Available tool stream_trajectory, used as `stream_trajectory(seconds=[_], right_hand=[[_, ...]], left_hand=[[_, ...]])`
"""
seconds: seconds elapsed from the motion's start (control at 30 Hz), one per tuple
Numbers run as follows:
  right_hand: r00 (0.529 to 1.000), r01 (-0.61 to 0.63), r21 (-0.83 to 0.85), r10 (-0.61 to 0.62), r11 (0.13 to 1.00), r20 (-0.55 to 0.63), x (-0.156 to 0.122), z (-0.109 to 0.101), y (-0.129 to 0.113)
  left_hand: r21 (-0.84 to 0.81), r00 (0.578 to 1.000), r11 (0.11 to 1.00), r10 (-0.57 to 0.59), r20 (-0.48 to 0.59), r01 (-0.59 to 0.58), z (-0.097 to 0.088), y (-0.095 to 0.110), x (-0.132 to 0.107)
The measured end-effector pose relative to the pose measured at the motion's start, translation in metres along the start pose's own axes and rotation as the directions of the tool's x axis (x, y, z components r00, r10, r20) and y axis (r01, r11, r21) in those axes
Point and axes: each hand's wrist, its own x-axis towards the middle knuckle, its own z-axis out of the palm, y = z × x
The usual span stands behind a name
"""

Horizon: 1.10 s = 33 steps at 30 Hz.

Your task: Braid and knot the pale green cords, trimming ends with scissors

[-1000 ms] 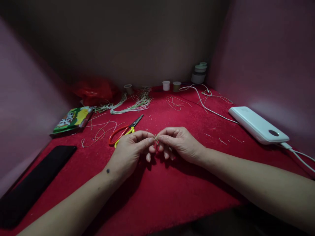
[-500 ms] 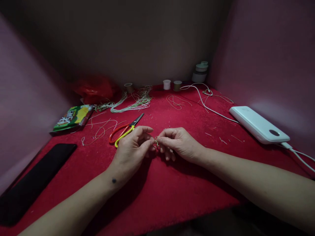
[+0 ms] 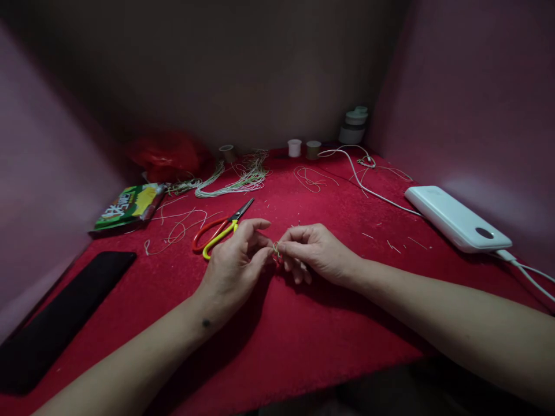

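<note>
Over the middle of the red cloth, my two hands meet fingertip to fingertip at a small looped green cord (image 3: 276,249). My right hand (image 3: 310,251) pinches the cord between thumb and index finger, the other fingers curled below. My left hand (image 3: 238,260) has its thumb tip against the cord's left side, with the index finger raised away from the thumb; its remaining fingers are partly hidden. Just beyond my left hand lie scissors (image 3: 221,232) with one red and one yellow handle, partly covered by that hand.
The red cloth (image 3: 277,352) covers the table. Cord bundles (image 3: 236,184), thread spools (image 3: 294,148) and a red plastic bag (image 3: 167,156) lie at the back. A green packet (image 3: 128,207) and black case (image 3: 65,318) are left; a white power bank (image 3: 457,219) with cable (image 3: 381,198) is right.
My left index finger has lifted and straightened away from the thumb, and the left wrist has turned slightly. My right hand keeps its pinch on the cord in nearly the same place.
</note>
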Motion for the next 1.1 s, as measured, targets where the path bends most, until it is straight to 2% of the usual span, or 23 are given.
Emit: stream_trajectory(seconds=[0.13,0.37,0.63,1.1], right_hand=[[1.0,-0.009,0.029,0.01,1.0,-0.005,0.0006,0.0005,-0.0014],[1.0,-0.006,0.045,0.007,0.999,-0.017,0.0002,-0.0002,-0.0005],[0.999,-0.019,0.053,0.02,0.998,-0.03,0.0015,0.0001,0.0001],[0.999,-0.027,0.114,0.029,0.993,-0.017,0.0036,-0.0031,0.0028]], left_hand=[[-0.054,1.0,0.998,0.007,-0.012,-0.008,0.0003,0.0023,-0.0011],[-0.179,0.999,0.983,-0.052,-0.015,0.049,0.0008,0.0043,0.0018],[-0.22,0.994,0.972,-0.097,-0.04,0.086,0.0014,0.0087,0.003],[-0.249,0.994,0.966,-0.086,-0.068,0.066,0.0001,0.0083,0.0043]])
